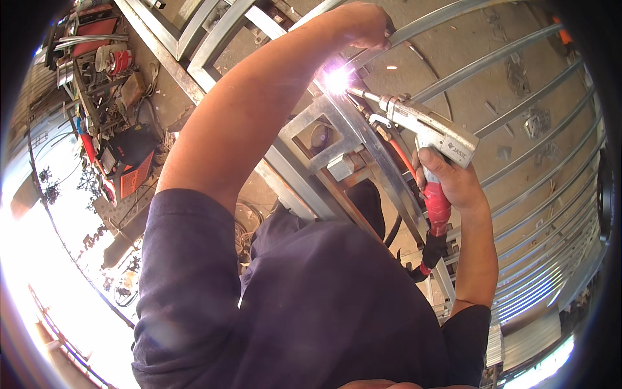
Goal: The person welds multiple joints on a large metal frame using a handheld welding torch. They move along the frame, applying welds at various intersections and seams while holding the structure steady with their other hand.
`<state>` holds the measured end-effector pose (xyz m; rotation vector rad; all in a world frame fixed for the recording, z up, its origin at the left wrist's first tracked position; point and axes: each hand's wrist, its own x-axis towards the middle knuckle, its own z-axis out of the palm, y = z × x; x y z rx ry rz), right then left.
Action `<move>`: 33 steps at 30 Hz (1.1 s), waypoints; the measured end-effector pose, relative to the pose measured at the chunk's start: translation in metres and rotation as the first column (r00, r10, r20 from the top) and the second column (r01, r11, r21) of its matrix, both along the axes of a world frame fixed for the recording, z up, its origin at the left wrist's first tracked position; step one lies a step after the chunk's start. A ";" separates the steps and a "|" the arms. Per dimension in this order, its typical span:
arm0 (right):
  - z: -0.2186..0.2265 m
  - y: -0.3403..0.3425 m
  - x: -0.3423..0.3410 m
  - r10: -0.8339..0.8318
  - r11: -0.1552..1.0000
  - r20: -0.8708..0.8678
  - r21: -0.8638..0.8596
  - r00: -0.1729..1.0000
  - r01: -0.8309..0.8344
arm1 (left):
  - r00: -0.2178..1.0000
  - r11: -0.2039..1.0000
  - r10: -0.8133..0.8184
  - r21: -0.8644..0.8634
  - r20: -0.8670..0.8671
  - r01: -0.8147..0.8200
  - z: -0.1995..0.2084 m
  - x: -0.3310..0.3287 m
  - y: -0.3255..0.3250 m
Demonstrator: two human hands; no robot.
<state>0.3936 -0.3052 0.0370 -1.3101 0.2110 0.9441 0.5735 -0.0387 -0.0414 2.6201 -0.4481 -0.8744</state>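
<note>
Gripping a silver welding torch (pixel 435 127), the right hand (pixel 451 176) was at right of centre, fingers wrapped closed around the torch's body above its red-wrapped grip (pixel 438 206), thumb laid over the near face. The torch pointed to the far left; a violet-white glare (pixel 337 81) at its nozzle washed out the steel there, so contact could not be told. Left hand (pixel 372 27): on the far side, just beyond the glare, forearm crossing from the near left; its fingers were curled inward at a metal bar (pixel 427 26), but whether they gripped it could not be told. An orange hose (pixel 405 156) ran beside the torch. Between the arms stood a steel plate with a square cutout (pixel 334 119). Parallel metal bars (pixel 486 68) spread across the right, above a concrete floor (pixel 447 55). Far left: square steel tubing (pixel 210 44); nearer on the left, a black-and-orange machine (pixel 134 152).
</note>
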 end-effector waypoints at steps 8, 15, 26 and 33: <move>0.016 -0.042 -0.027 -0.122 0.992 -0.060 -0.052 0.991 0.119 | 0.916 0.974 0.173 -0.199 0.361 -0.106 0.018 -0.023 -0.031; 0.009 -0.074 -0.055 -0.082 0.996 -0.096 -0.043 0.992 0.079 | 0.998 0.988 -0.008 -0.157 -0.065 -0.002 0.010 -0.072 -0.078; 0.006 -0.082 -0.058 -0.045 0.998 -0.111 -0.042 0.993 0.040 | 0.994 0.987 0.004 -0.159 -0.110 -0.022 0.013 -0.067 -0.080; 0.003 -0.085 -0.059 -0.024 0.998 -0.085 -0.052 0.996 0.020 | 0.985 0.993 0.008 -0.117 -0.172 -0.028 0.021 -0.063 -0.083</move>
